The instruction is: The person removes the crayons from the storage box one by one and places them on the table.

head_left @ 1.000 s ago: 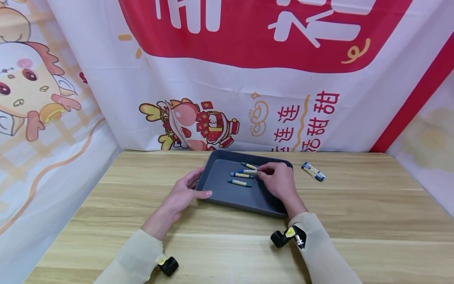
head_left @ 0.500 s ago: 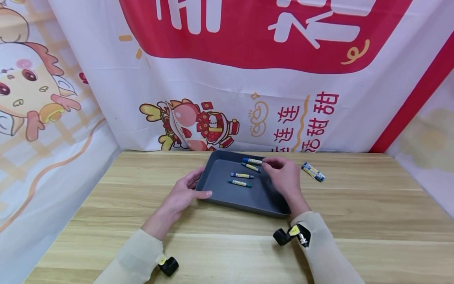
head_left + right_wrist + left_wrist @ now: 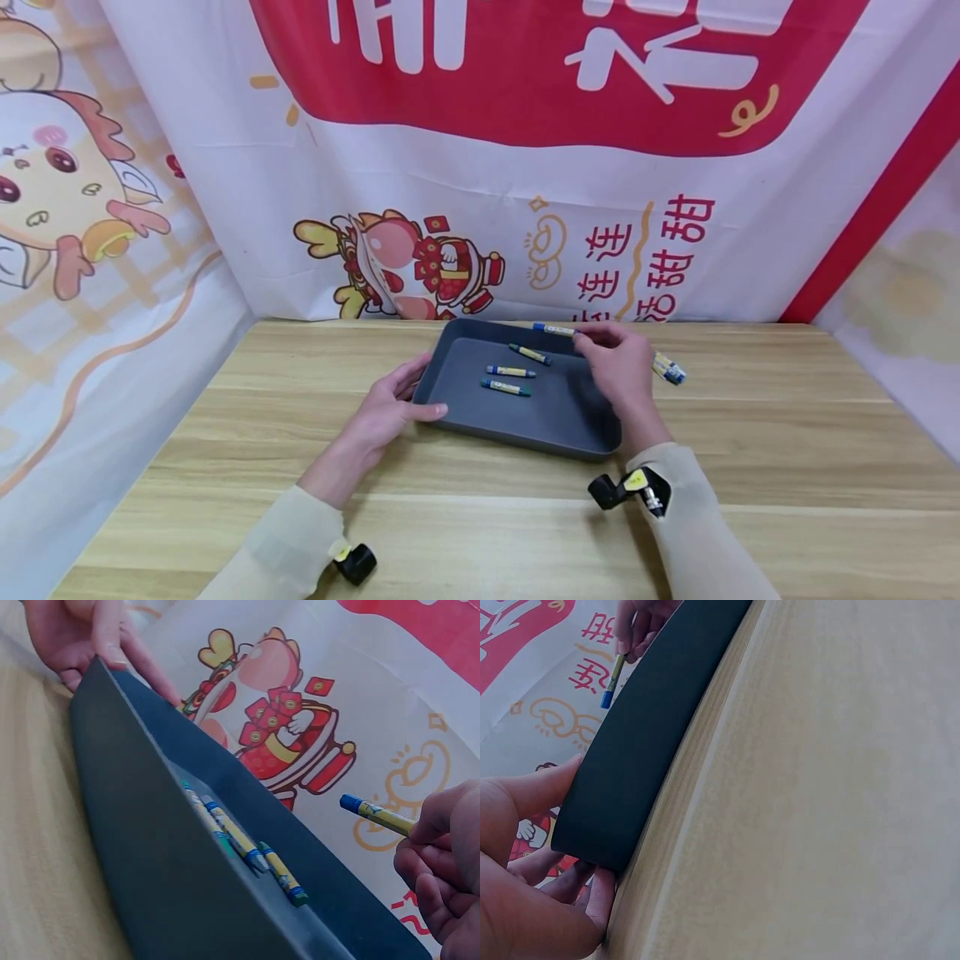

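Observation:
A crayon (image 3: 553, 330) with a blue end and a yellow patterned wrapper is pinched between the thumb and fingers of my right hand (image 3: 621, 362). In the head view it overlaps the tray's far rim; the right wrist view shows the crayon (image 3: 375, 816) raised above the tray. My left hand (image 3: 386, 408) grips the left end of the dark grey tray (image 3: 465, 408), thumb over the rim and fingers outside it. Inside lie a green-ended crayon (image 3: 530, 354), a blue-ended crayon (image 3: 511, 372) and another green-ended crayon (image 3: 506, 387).
Right of the tray, several blue-and-yellow crayons (image 3: 669, 368) lie together on the wooden table (image 3: 480, 525), partly hidden by my right hand. A printed cloth (image 3: 450, 167) hangs close behind the table's far edge.
My right hand has drawn one crayon out from among those in the tray, moving it back and right up to the far rim. My left hand has stayed on the tray.

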Tool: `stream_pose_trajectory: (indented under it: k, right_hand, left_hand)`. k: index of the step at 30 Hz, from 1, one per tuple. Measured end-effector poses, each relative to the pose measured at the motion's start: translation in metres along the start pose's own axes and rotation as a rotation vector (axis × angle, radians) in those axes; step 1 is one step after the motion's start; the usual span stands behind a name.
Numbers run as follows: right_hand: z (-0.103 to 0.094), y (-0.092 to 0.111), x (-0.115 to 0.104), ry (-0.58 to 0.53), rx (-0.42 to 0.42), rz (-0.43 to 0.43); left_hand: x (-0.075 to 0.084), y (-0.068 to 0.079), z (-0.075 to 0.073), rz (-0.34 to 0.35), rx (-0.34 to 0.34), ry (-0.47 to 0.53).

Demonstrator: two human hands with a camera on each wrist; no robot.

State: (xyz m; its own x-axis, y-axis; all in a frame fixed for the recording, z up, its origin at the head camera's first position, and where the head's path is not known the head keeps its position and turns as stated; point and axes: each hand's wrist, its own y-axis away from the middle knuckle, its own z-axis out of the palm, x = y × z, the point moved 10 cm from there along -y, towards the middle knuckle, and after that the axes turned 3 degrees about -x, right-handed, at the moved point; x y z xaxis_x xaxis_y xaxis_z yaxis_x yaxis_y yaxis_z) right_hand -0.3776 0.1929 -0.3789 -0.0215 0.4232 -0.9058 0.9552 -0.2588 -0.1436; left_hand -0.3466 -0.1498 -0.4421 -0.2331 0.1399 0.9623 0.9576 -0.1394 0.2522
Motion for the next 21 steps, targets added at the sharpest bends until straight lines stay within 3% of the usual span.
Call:
stream_pose_trajectory:
  k: [6, 21]
  right_hand:
    - [-0.009, -0.002, 0.005, -0.037, 0.03, 0.059]
    - [-0.03, -0.007, 0.011, -0.118, 0.043, 0.085]
  left_hand:
    - [0.0, 0.0, 0.0, -0.002, 0.001, -0.002]
    - [0.001, 0.001, 0.0, -0.003, 0.0, -0.002]
